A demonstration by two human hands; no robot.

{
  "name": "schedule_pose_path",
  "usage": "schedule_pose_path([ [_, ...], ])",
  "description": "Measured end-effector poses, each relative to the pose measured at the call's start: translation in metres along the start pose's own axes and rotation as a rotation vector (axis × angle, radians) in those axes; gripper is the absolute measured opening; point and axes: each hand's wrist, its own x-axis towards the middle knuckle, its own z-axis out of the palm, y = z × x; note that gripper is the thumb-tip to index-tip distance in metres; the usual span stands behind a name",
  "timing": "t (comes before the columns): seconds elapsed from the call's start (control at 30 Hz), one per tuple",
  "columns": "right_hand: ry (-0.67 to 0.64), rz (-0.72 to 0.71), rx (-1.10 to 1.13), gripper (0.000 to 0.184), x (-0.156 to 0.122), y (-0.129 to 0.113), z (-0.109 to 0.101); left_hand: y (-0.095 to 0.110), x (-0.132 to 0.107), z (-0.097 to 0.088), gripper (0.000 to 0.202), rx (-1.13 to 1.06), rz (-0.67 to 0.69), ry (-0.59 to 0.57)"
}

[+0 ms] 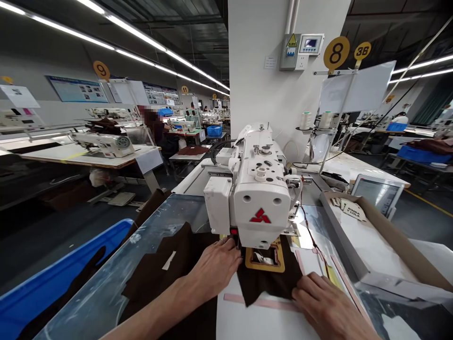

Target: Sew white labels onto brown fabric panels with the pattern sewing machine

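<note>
A white sewing machine (262, 193) with a red emblem stands before me. Under its head, a yellow-edged rectangular clamp frame (265, 269) lies over a dark brown fabric piece (258, 285), with a white label (264, 259) inside the opening. My left hand (215, 264) lies on dark cloth just left of the clamp, fingers extended and their tips partly hidden. At the piece's right corner, my right hand (320, 302) has its fingers closed on the fabric edge. More dark brown fabric (159, 264), bearing a small white label (169, 260), spreads to the left.
A cardboard box (375, 255) holding printed labels (352, 209) sits right, beside a control screen (378, 193). A blue bin (71, 278) with dark cloth stands low left. Thread cones (306, 120) rise behind the machine. A co-worker (155, 127) sits at another station.
</note>
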Motion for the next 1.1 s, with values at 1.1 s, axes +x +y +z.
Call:
schedule_pose_path([
  [1.1, 0.063, 0.081, -0.110, 0.068, -0.015, 0.028, -0.002, -0.003, -0.001, -0.022, 0.019, -0.006, 0.080, -0.068],
])
